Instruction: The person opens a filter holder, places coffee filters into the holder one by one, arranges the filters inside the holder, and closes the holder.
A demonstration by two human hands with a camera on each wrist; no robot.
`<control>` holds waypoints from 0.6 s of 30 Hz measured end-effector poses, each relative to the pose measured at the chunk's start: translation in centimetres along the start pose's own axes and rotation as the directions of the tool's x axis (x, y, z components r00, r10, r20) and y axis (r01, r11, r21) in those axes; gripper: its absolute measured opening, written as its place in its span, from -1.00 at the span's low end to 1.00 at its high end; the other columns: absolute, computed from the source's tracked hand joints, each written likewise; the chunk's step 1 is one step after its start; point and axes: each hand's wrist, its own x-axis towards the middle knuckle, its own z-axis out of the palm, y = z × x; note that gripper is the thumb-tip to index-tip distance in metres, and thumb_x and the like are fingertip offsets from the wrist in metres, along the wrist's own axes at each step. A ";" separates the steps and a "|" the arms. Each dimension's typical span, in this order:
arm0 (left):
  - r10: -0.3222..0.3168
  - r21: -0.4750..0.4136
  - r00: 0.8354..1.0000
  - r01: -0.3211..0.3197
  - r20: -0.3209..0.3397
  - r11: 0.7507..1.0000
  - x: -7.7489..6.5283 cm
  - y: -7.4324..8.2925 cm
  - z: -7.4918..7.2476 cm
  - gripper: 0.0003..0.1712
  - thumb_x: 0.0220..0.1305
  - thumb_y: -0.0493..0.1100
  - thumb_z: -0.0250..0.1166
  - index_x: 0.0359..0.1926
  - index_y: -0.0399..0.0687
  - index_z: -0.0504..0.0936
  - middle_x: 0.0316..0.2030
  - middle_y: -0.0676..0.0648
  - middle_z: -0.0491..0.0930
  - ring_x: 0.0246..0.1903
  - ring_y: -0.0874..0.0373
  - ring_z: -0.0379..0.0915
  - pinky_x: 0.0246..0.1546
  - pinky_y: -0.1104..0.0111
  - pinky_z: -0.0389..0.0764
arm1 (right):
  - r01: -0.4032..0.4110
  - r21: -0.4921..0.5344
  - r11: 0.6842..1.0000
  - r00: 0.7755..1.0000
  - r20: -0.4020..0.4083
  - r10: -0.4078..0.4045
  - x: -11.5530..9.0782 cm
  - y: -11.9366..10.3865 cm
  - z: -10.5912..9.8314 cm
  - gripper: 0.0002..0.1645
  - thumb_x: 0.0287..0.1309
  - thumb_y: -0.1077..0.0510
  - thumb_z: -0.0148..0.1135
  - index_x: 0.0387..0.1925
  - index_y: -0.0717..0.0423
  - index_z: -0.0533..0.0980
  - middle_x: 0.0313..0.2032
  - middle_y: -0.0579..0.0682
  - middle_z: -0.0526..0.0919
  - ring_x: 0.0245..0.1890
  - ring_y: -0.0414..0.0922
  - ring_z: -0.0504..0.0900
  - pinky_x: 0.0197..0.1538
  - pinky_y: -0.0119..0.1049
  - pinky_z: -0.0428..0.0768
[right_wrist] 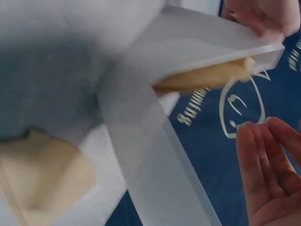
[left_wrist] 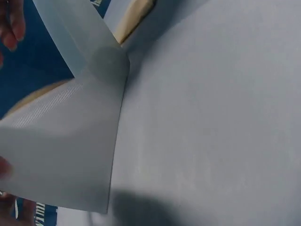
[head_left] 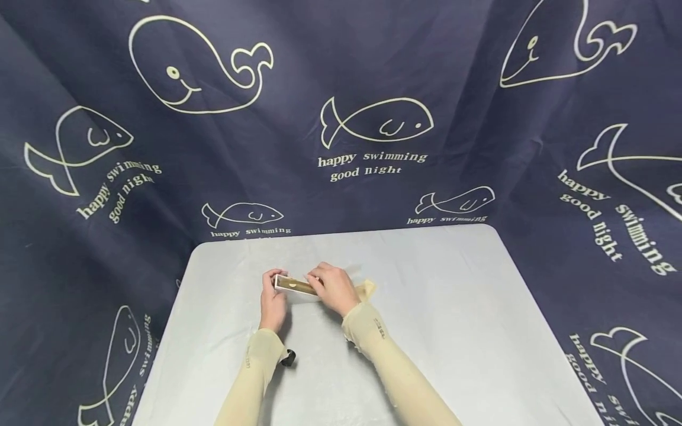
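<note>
Navy whale-and-fish curtains point(head_left: 298, 53) walled our site behind a white table point(head_left: 437, 307). We saw cream sleeves point(head_left: 396, 367) over it. Right hand point(head_left: 335, 288): fingers bent over a shallow white-edged box point(head_left: 295, 286), brown inside; whether they pinched it, we could not tell. Left hand point(head_left: 273, 303) gripped its left end, above the table's far half. Pale-yellow scrap point(head_left: 367, 290) showed beside the right hand.

The left hand point(right_wrist: 268, 17) held the white box point(right_wrist: 202, 37) by one end corner, tan material point(right_wrist: 202, 80) showing along its long edge; the right hand point(right_wrist: 273, 179) stood apart, fingers slightly bent, before blue printed cloth point(right_wrist: 207, 150).
</note>
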 end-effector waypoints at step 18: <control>0.630 0.396 0.754 -0.645 0.186 0.654 -3.3 3.7 3.4 -0.31 0.31 -0.14 0.25 0.47 0.00 0.40 0.41 -0.15 0.44 0.40 -0.11 0.30 0.48 0.02 0.19 | -0.238 0.234 0.943 0.911 -0.282 0.300 0.0 6.2 -8.2 -0.66 0.52 0.00 0.14 -0.20 0.07 0.76 -0.30 -0.02 0.77 -0.33 -0.11 0.76 -0.18 -0.15 0.76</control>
